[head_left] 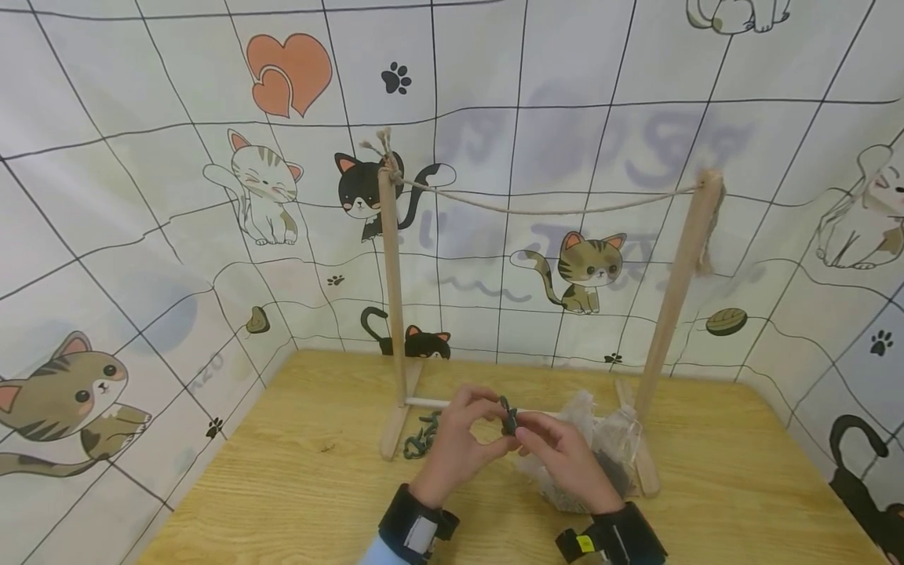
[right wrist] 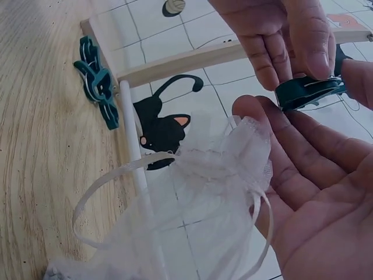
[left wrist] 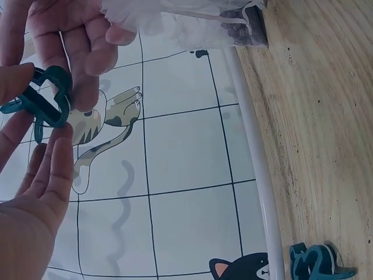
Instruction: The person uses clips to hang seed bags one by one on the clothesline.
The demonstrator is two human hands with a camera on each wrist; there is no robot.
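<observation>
- Cloth, white with a black line grid and printed cartoon cats [head_left: 480, 78], is hanging behind the work and along both sides of what we are viewing.
- Below it, we are looking at a pale yellow, wood-grained tabletop [head_left: 304, 486].
- On this, a stand of light brown wooden posts and feet [head_left: 391, 275] is standing upright; a twisted beige rope [head_left: 537, 212] is sagging between its post tops, and a thin white rod [head_left: 424, 403] is running low from its left side.
- Near the stand's right foot, a translucent white drawstring bag [head_left: 621, 443] is sitting partly behind the right hand; we are making out dark contents, but are not managing to tell what they are.
- We are seeing the left hand [head_left: 459, 435] curving its index finger and thumb toward each other, their tips pinching at a green clip.
- Opposite, the right hand [head_left: 565, 455] is pinching the same clip between thumb and fingers.
- Black straps [head_left: 417, 526] are circling both wrists.
- Beside the stand's left foot, several loose dark green plastic clips [head_left: 422, 439] are lying bunched together.
- The held green plastic clip [head_left: 509, 417] is hovering above the tabletop, between the two hands.
</observation>
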